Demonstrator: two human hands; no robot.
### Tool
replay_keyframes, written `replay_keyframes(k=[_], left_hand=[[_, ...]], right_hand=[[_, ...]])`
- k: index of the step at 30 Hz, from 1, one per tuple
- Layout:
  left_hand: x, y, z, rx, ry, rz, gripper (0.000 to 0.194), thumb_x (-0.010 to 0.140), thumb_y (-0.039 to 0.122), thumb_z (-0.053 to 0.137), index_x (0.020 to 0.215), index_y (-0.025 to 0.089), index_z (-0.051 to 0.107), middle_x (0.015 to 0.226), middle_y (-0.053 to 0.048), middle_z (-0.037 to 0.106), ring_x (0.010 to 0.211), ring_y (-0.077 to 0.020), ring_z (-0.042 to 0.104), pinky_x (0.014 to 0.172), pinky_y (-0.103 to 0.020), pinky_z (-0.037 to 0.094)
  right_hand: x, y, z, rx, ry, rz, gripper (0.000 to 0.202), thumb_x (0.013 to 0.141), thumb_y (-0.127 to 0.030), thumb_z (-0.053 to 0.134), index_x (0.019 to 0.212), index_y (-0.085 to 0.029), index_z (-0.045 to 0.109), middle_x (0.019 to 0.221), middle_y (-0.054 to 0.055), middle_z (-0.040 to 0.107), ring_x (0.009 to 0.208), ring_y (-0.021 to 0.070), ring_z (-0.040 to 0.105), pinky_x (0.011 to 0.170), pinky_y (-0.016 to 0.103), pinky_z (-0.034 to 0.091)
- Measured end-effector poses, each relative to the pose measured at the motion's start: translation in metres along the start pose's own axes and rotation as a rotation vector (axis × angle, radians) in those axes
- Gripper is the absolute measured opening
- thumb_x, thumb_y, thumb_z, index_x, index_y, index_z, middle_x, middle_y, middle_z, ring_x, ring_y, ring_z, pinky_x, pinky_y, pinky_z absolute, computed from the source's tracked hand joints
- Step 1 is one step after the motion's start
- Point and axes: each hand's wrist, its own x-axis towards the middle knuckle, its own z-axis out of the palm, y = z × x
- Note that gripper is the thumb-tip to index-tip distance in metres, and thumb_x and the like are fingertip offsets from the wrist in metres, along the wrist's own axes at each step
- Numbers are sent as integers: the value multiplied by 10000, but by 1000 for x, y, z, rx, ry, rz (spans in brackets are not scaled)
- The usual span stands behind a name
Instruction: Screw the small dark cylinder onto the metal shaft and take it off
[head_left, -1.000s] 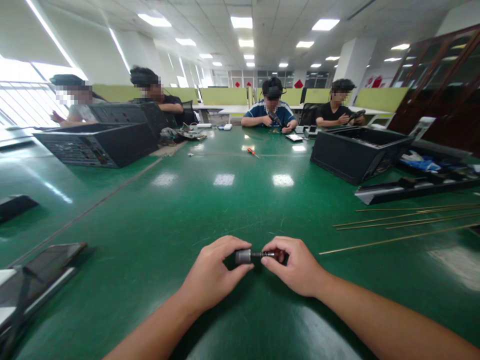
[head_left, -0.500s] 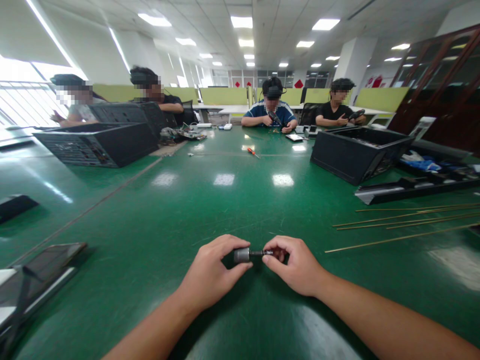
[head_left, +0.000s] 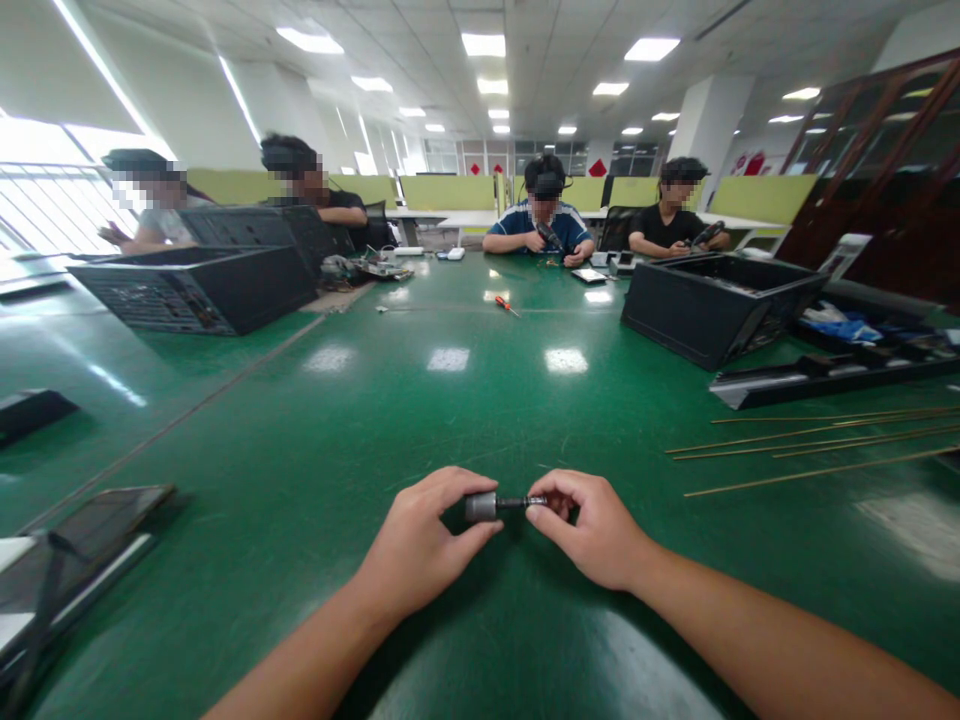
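Just above the green table, both hands share one short tool: a grey metal cylinder (head_left: 481,507) on a thin dark shank (head_left: 512,503), lying level from left to right. It resembles a drill attachment, but its exact kind is unclear. My left hand (head_left: 429,535) closes its thumb and forefinger around the thick cylinder. The shank's far end is pinched by my right hand (head_left: 592,525), whose curled fingers partly cover it. Between the two hands a stretch of the bare shank shows.
Thin brass-coloured rods (head_left: 780,446) lie at right, near a black computer case (head_left: 690,310). Another black case (head_left: 187,290) stands at left. An orange screwdriver (head_left: 504,303) lies mid-table. At lower left is a dark framed panel (head_left: 90,545). Several people sit around the far side.
Both hands and the tool have shifted very slightly left, with the grip the same. One brass rod's near end lies further right. A co-worker at the far right has moved their hands.
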Motion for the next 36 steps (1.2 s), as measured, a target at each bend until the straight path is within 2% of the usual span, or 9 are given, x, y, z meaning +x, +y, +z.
replay_keyframes(k=[16,25,36], left_hand=[[-1,-5,-1,10,-6,-10,238,781,249,735,1014,234,688,954,-15,722,879,-168,680,812,-285,535],[-1,-6,-1,-1,44,17,249,777,226,736,1020,231,683,949,-16,720,873,-164,681,807,-283,537],[-2,-6,-2,-3,49,14,255,785,229,735,1033,240,677,963,-9,717,894,-157,676,824,-277,531]], right_hand=[[-1,0,0,31,14,24,104,834,-251,640,880,-174,694,705,1,624,619,126,549,588,234,436],[-1,4,0,67,20,38,125,841,-265,636,891,-165,692,722,3,625,626,121,548,600,232,436],[0,5,1,112,31,45,129,839,-272,632,884,-160,679,701,-2,612,619,119,540,600,229,432]])
